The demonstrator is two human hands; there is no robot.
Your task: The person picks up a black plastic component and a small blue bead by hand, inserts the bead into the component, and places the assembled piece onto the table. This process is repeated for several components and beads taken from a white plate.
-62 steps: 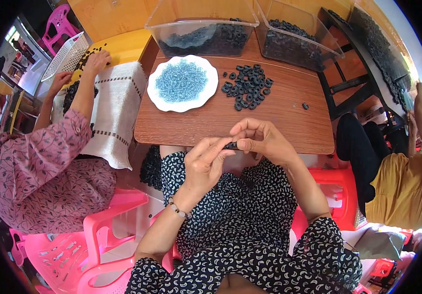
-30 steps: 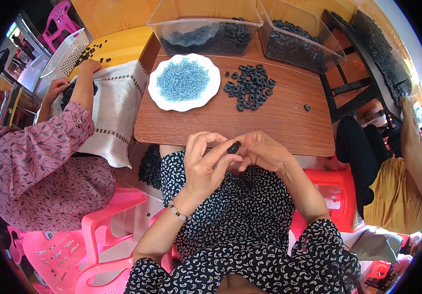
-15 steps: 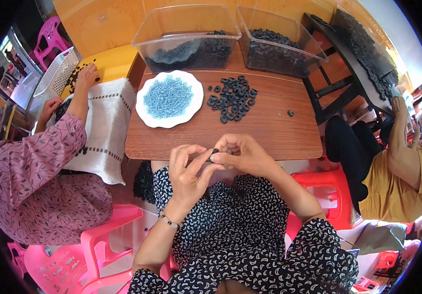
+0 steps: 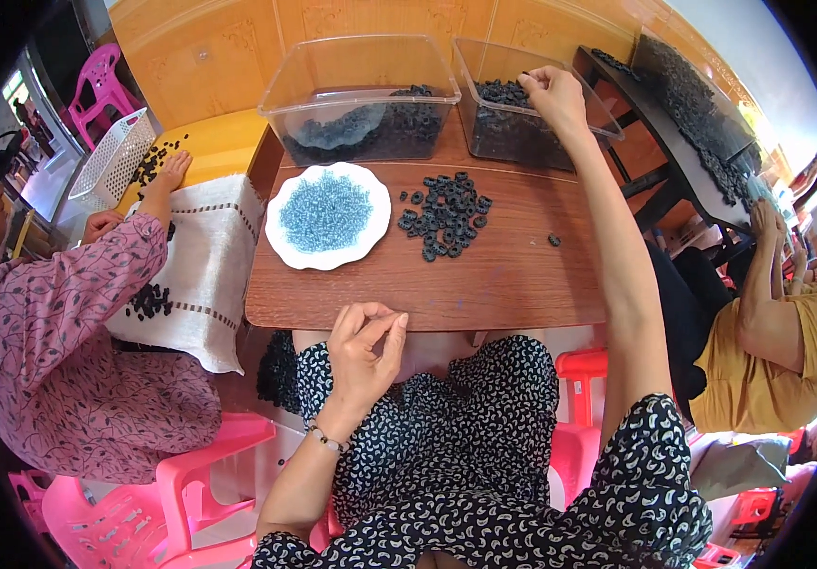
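Observation:
My right hand (image 4: 556, 98) reaches over the right clear plastic bin (image 4: 484, 133), which holds many small black pieces (image 4: 501, 92). Its thumb and fingers are pinched together, with a small dark bit showing at the tips. Just off the table's front edge, my left hand (image 4: 363, 346) is held up with thumb and index tips close together; whatever they may hold is too small to make out. Between the hands lies a loose pile of black ring-shaped pieces (image 4: 443, 220) on the brown table (image 4: 361, 294). One black piece (image 4: 553, 240) sits apart at the right.
A white scalloped plate (image 4: 287, 248) of pale blue beads stands left of the pile. Behind it is another clear bin (image 4: 280, 95) with black pieces. Co-workers sit on both sides, one by a white basket (image 4: 110, 161), one at a dark table (image 4: 660, 114).
My right hand has left the small black piece both hands were pinching and gone up and right to the right bin. My left hand stays near the table edge, slightly lower.

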